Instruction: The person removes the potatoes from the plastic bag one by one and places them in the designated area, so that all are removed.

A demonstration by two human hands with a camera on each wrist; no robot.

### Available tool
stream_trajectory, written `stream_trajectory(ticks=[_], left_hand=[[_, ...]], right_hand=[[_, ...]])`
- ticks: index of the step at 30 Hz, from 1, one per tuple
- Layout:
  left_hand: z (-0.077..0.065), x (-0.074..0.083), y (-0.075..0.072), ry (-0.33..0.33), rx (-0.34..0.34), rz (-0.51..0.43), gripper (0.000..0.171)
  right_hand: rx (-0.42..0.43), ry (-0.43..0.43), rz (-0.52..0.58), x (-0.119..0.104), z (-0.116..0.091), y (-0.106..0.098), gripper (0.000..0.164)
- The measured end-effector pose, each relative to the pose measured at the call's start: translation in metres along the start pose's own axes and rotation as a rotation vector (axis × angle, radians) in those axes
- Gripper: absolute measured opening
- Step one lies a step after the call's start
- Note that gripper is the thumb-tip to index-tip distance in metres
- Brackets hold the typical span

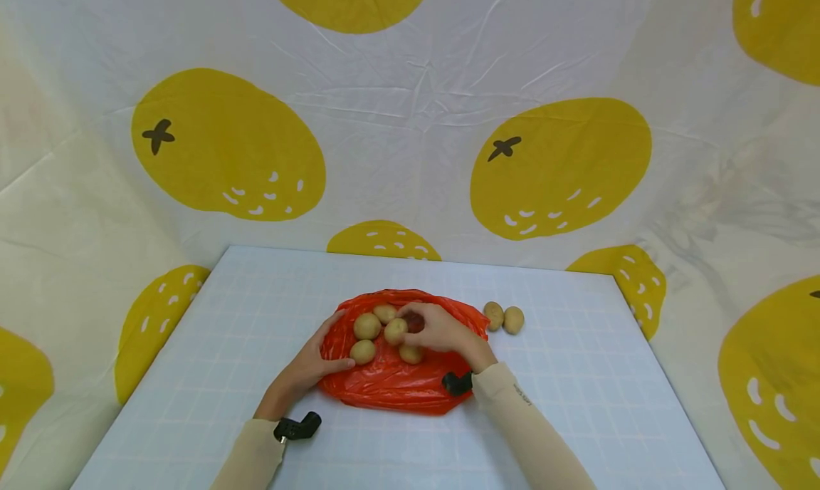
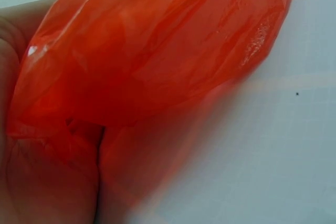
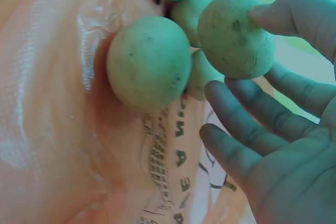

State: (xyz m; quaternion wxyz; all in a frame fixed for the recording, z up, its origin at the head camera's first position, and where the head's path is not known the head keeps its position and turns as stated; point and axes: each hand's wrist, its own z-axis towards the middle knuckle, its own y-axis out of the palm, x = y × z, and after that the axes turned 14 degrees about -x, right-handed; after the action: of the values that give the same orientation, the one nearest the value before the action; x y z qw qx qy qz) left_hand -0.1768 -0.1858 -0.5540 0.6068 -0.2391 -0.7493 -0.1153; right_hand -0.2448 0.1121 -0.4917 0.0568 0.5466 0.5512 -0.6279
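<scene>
Fruit-print cloth [image 1: 397, 70] behind pale tabletop [image 1: 160, 404]. Red bag [image 1: 397, 390] lies midway between tabletop's side edges, potatoes [image 1: 367, 326] in or on it (unclear). Right hand [image 1: 438, 327] pinches one potato [image 1: 394, 332]; left hand [image 1: 312, 363], thumb spread from fingers, touches bag. Two loose potatoes [image 1: 513, 320] beside bag, toward back-right corner.
</scene>
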Motion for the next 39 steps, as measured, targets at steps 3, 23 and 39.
stream_trajectory(ticks=[3, 23, 39], left_hand=[[0.000, 0.000, 0.000, -0.002, 0.001, -0.001, 0.104], [0.001, 0.000, 0.000, -0.029, -0.002, -0.007, 0.104], [0.001, 0.001, 0.001, -0.021, 0.001, -0.013, 0.105]], right_hand=[[0.022, 0.002, 0.021, -0.002, -0.003, -0.004, 0.033], [0.134, -0.001, 0.129, -0.011, -0.026, -0.029, 0.038], [0.249, -0.035, 0.198, -0.005, -0.052, -0.047, 0.042]])
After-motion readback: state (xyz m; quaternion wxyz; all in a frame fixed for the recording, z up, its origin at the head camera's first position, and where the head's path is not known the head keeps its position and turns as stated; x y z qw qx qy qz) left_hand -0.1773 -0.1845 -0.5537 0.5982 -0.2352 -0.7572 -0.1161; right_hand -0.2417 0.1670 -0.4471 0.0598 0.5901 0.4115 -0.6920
